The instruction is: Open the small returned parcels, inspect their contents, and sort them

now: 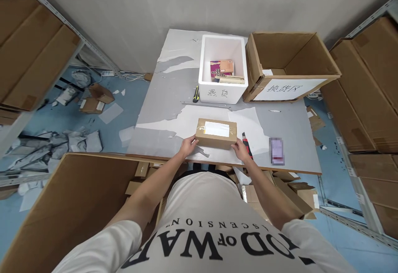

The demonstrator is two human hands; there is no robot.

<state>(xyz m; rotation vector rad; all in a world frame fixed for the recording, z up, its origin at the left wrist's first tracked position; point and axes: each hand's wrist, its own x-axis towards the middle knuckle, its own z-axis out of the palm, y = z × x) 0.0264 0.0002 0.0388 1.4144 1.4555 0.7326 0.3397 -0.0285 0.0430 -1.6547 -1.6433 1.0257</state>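
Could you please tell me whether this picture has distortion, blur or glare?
Head view: distortion, the left-edge carton looking slanted and stretched; head view: purple item right of the red cutter pixelated, detail lost; head view: slight shine on tape of the small carton, left hand and right hand fairly sharp.

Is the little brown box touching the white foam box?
Apart: the head view shows a strip of tabletop between the small cardboard box and the white foam box beyond it.
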